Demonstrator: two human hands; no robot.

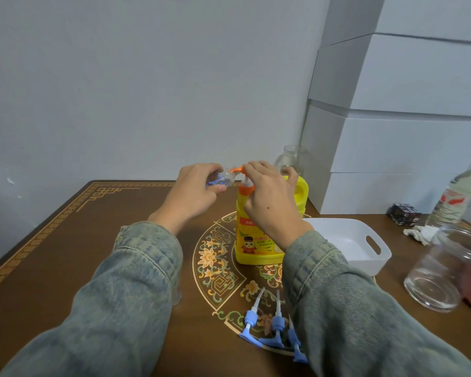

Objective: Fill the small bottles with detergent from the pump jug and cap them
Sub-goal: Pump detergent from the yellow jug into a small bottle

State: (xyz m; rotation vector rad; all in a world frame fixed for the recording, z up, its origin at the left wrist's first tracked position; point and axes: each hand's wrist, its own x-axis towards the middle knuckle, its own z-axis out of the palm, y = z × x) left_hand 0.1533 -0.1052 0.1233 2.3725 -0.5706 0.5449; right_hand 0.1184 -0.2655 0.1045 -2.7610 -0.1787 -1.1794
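Note:
A yellow detergent jug with an orange pump head stands at the table's middle. My left hand holds a small clear bottle with blue print, tilted, its mouth right at the pump spout. My right hand rests on top of the pump, fingers curled over it. Three blue pump caps with white dip tubes lie on the table near my right sleeve.
A white plastic basket sits right of the jug. Further right are a large clear jar, a water bottle, a small cube and a crumpled tissue. White boxes are stacked at back right. A glass jar stands behind the jug.

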